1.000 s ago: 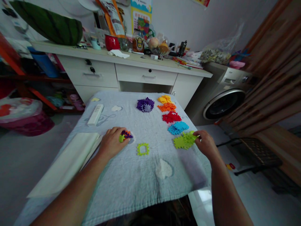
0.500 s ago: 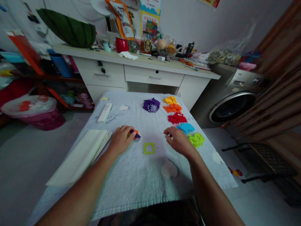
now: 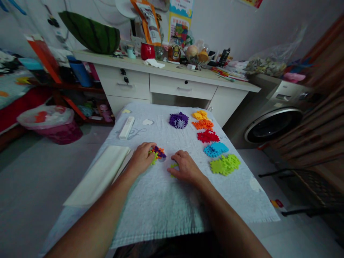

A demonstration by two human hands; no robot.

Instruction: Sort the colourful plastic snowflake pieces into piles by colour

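My left hand (image 3: 143, 157) is closed around a small cluster of interlocking plastic puzzle pieces (image 3: 159, 153) in purple, orange and lime green. Its fingers hide part of the cluster, which rests at or just above the cloth. To the right, my right hand (image 3: 185, 166) curls over a lime-green square frame piece (image 3: 173, 166) on the table, thumb and fingers about its edges. Most of that piece is covered by the hand. Beyond the hands sits a pile of purple pieces (image 3: 178, 120).
Along the right run piles of yellow (image 3: 200, 114), orange (image 3: 203, 124), red (image 3: 208, 136), blue (image 3: 216, 149) and lime-green pieces (image 3: 225, 165). A white box (image 3: 127, 128) and a folded cream cloth (image 3: 98, 175) lie left. A white desk (image 3: 177, 87) stands behind the table.
My right hand has moved left from beside the piles onto the lime-green square frame piece. My left hand still holds the cluster. The whole view has shifted slightly.
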